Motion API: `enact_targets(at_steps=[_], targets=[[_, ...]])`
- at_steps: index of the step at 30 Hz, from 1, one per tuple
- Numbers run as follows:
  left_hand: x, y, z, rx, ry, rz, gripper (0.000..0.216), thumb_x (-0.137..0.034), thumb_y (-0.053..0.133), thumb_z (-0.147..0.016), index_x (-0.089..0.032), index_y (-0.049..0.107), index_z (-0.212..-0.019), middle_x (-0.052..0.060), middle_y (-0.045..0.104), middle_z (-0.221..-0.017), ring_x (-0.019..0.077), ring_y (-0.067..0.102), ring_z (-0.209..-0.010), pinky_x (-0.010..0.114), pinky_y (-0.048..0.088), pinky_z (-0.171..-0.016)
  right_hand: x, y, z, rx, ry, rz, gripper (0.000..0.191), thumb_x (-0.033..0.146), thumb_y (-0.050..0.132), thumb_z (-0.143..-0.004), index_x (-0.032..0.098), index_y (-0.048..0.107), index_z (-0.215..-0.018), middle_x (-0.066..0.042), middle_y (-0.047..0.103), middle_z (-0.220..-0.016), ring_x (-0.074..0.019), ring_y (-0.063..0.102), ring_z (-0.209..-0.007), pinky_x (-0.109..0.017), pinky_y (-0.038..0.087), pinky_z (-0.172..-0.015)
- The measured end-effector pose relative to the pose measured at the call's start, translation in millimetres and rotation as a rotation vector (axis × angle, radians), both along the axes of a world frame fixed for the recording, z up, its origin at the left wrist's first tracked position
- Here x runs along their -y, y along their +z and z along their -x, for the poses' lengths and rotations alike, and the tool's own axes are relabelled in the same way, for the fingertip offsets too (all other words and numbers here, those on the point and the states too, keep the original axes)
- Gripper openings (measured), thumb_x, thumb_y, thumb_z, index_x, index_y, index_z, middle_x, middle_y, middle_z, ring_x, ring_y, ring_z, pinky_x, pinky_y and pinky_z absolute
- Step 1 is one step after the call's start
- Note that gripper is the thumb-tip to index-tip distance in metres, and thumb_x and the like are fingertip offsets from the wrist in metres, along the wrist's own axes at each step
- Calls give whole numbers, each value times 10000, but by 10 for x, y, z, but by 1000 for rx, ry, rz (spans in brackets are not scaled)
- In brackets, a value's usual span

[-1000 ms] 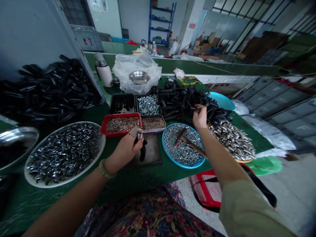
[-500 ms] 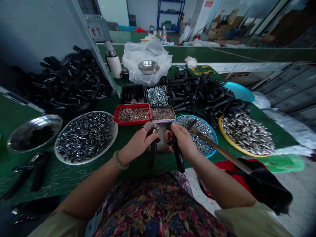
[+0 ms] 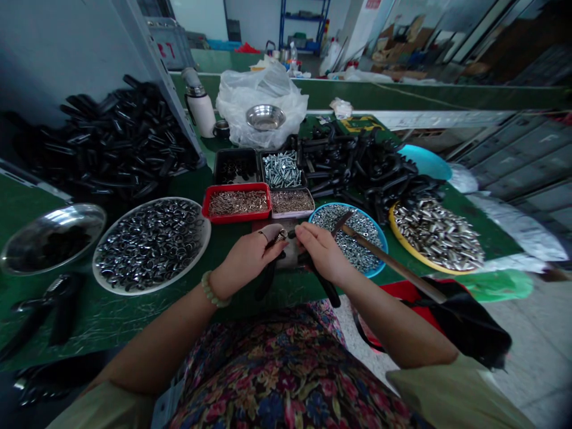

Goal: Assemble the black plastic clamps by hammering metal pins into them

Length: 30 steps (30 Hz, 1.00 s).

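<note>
My left hand (image 3: 245,260) is closed on a black handle (image 3: 267,281), with a shiny coiled metal spring (image 3: 281,235) at its top between thumb and finger. Closed on a second black handle (image 3: 328,288) is my right hand (image 3: 325,255); that handle's lower end sticks out below the palm. The handle tops almost meet over a grey metal block (image 3: 292,257); whether they touch, I cannot tell. At the left, a hand grip exerciser (image 3: 65,298) with two black handles lies on the green table.
A hammer (image 3: 393,256) rests across a blue basin (image 3: 381,235) of small metal parts. Around the work spot stand a white tray (image 3: 208,229) of metal rings, a red tray (image 3: 205,213) of pins, a yellow basin (image 3: 397,245) of metal sleeves and piled black handles (image 3: 353,164).
My hands have drawn closer together, bringing the spring near the top of the right handle. Both handles have tilted, their lower ends swinging outward. The view has shifted slightly.
</note>
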<state>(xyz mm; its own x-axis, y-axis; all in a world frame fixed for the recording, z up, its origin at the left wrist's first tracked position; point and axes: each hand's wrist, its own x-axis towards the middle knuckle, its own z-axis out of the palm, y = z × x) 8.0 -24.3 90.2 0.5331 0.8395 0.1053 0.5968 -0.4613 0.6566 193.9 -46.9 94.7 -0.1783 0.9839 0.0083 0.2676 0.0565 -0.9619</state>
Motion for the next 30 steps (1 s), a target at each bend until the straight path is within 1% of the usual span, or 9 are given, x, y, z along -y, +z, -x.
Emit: enact_targets(at_steps=[3,7,14,19,22,24,27,28,30], targets=[[1,-26,37,-107,-54,-33,328,-450,417,-940,-211,590,-1084,56,682,-910,203,645,-813,281,454,-723,-12,53,-28,166,65,-87,400,481,418,-944,206,464,-657,37,442,-613,-118,437,-600,-245,319,-534],[33,-56,35,-200,-54,-25,363,-462,398,-945,-184,615,-1031,67,683,-837,209,648,-749,289,453,-684,-2,44,4,209,63,-64,391,461,395,-948,211,441,-651,41,428,-601,-120,422,-591,-254,294,-541],[108,-72,-129,115,53,-27,300,-369,408,-958,-203,583,-1136,62,681,-1006,209,645,-932,293,464,-814,10,-30,217,16,-97,-128,364,446,385,-956,221,419,-672,38,411,-629,-124,414,-616,-252,327,-571],[77,-115,-133,116,114,9,294,-373,408,-957,-184,581,-1099,82,665,-1041,228,631,-965,332,467,-848,-41,-191,270,-69,-140,-148,395,513,398,-944,219,420,-682,33,431,-659,-126,433,-641,-250,366,-607],[36,-79,72,208,75,74,270,-338,472,-931,-190,531,-1150,69,647,-1080,208,625,-967,329,486,-862,-330,-306,158,-76,18,-82,499,572,238,-966,213,507,-748,6,526,-716,-141,503,-679,-265,413,-649],[26,-75,217,234,110,19,318,-296,533,-898,-206,491,-1200,63,622,-1131,204,608,-1016,337,486,-905,-676,-357,116,56,105,-119,527,516,183,-989,201,561,-800,-29,596,-801,-161,552,-771,-292,433,-737],[54,-207,248,19,160,-190,330,-218,541,-881,-233,507,-1209,65,598,-1149,214,568,-1070,364,452,-969,-1251,-390,257,476,172,-277,252,343,506,-917,172,592,-754,-81,648,-923,-218,538,-982,-370,371,-918],[72,-285,196,-95,112,-237,341,-183,523,-882,-237,515,-1219,67,600,-1132,213,565,-1054,362,451,-961,-1410,-393,354,582,206,-320,162,255,605,-848,162,592,-716,-94,658,-953,-238,509,-1050,-395,337,-957],[105,-444,53,-300,-43,-258,393,-121,474,-883,-221,512,-1262,77,611,-1085,210,569,-988,346,466,-903,-1637,-401,564,665,239,-361,195,75,642,-751,145,550,-595,-88,674,-890,-244,474,-1103,-411,299,-983]])
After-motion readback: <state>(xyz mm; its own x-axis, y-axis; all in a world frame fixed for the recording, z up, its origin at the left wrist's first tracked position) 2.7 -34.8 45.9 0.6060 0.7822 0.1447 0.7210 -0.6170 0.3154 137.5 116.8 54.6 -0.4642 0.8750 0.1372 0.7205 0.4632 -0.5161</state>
